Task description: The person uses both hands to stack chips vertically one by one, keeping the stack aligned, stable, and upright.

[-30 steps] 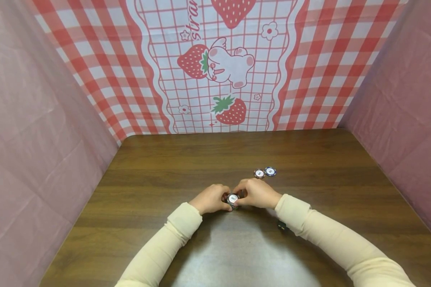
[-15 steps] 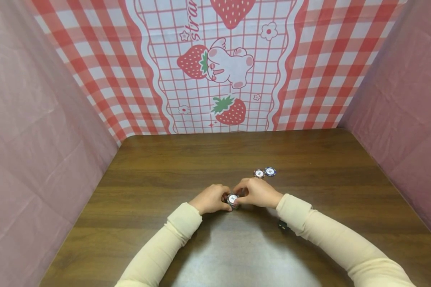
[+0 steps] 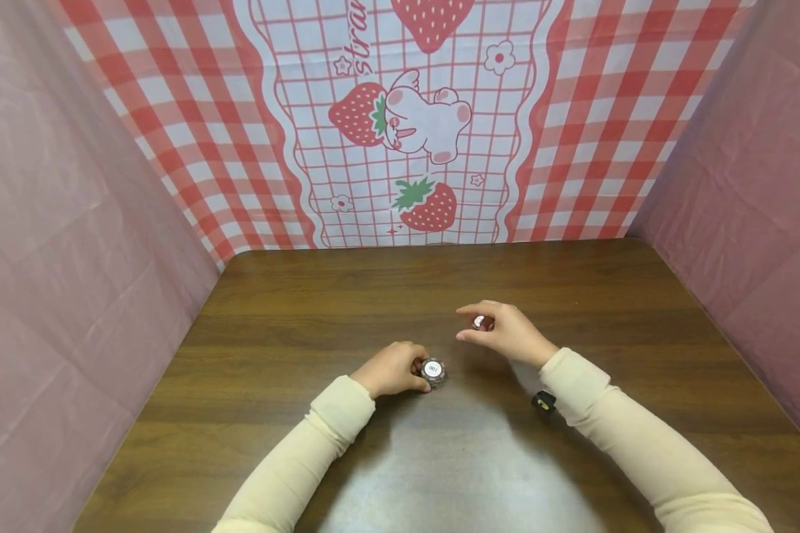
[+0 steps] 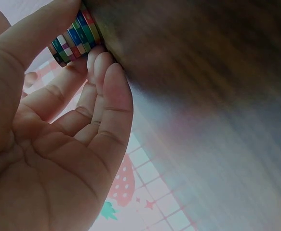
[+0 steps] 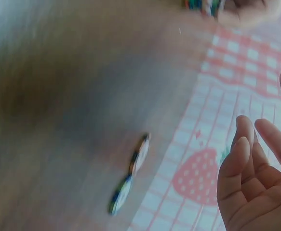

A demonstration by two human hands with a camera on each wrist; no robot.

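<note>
A stack of colourful poker chips [image 3: 433,369] stands on the table, the top one with a white centre. My left hand [image 3: 390,370] holds it by its left side between thumb and fingers; striped chip edges [image 4: 75,39] show in the left wrist view. Farther back and to the right, my right hand [image 3: 510,334] hovers with thumb and fingers apart, holding nothing. Between them a red poker chip [image 3: 483,323] shows. A blue poker chip [image 5: 121,195] lies next to the red one in the right wrist view; in the head view my right hand hides it.
The brown wooden table [image 3: 293,296] reaches back to a red-checked strawberry cloth [image 3: 433,133]. Pink cloth walls [image 3: 740,185] stand at both sides. A dark wrist device [image 3: 544,401] hangs under my right sleeve.
My right hand has left the stack and moved back and right, over the two loose chips. Its fingers have spread. My left hand stays on the stack.
</note>
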